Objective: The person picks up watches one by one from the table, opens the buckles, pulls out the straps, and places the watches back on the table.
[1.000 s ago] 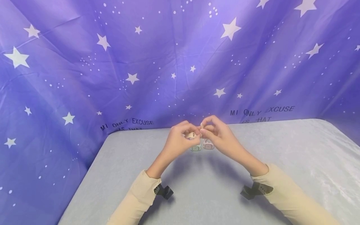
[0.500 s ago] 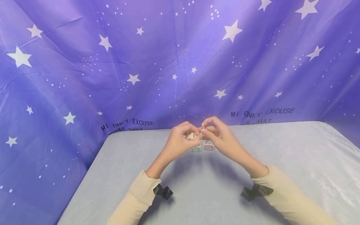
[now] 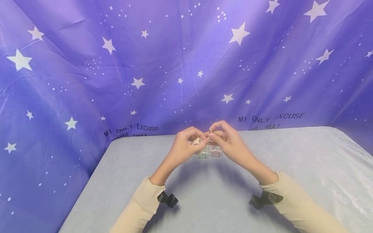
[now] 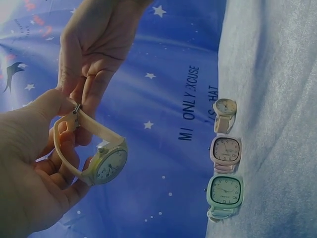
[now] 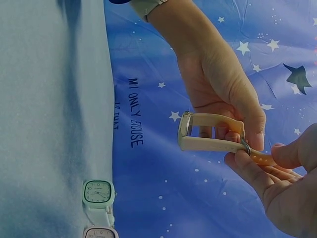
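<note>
A cream wristwatch [image 4: 110, 166] with a round dial is held up between both hands, its strap bent into a loop. My left hand [image 3: 186, 142] pinches the strap beside the metal buckle [image 5: 245, 145], where the strap passes through. On the other side, my right hand [image 3: 228, 139] grips the strap's free end [image 5: 261, 157], which has a row of holes. The fingertips of the two hands almost meet at the buckle. In the head view, fingers hide most of this watch.
Beyond the hands, a green square watch [image 4: 225, 191], a pink square watch [image 4: 226, 150] and a small beige round watch [image 4: 225, 106] stand in a row on the grey cloth-covered table [image 3: 209, 200]. A purple star-printed curtain [image 3: 163, 64] hangs along the table's far edge.
Both hands keep their hold on the strap and stay nearly in place. The left hand and the watch have shifted very slightly, so more of the green watch shows.
</note>
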Demonstrator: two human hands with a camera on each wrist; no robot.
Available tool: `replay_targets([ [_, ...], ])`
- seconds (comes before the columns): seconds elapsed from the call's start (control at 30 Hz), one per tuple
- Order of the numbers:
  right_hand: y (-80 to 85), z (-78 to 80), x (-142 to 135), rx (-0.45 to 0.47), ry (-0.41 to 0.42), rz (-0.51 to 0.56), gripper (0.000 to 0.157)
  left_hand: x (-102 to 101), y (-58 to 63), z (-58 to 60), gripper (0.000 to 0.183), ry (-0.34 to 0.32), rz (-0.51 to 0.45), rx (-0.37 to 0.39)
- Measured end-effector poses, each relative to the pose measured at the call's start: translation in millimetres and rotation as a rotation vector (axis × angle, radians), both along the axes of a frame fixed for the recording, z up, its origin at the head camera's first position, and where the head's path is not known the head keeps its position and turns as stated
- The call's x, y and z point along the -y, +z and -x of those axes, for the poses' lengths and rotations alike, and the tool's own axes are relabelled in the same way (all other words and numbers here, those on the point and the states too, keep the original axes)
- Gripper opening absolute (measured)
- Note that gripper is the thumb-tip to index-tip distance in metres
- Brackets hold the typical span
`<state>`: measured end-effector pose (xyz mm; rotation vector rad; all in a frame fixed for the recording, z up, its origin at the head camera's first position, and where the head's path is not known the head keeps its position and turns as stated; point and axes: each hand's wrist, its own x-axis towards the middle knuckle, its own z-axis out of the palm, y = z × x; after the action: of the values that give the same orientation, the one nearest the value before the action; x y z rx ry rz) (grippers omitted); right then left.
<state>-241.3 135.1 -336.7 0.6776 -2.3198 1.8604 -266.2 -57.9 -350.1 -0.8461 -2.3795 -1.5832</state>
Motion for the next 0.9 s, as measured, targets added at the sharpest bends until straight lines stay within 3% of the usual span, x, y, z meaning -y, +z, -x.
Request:
replay_targets([
  [0.9,1.0,-0.4,-0.9,-0.008,0.018,0.027,0.014,5.3,4.2,2.1,0.006,-0.011,-0.014,0.051],
])
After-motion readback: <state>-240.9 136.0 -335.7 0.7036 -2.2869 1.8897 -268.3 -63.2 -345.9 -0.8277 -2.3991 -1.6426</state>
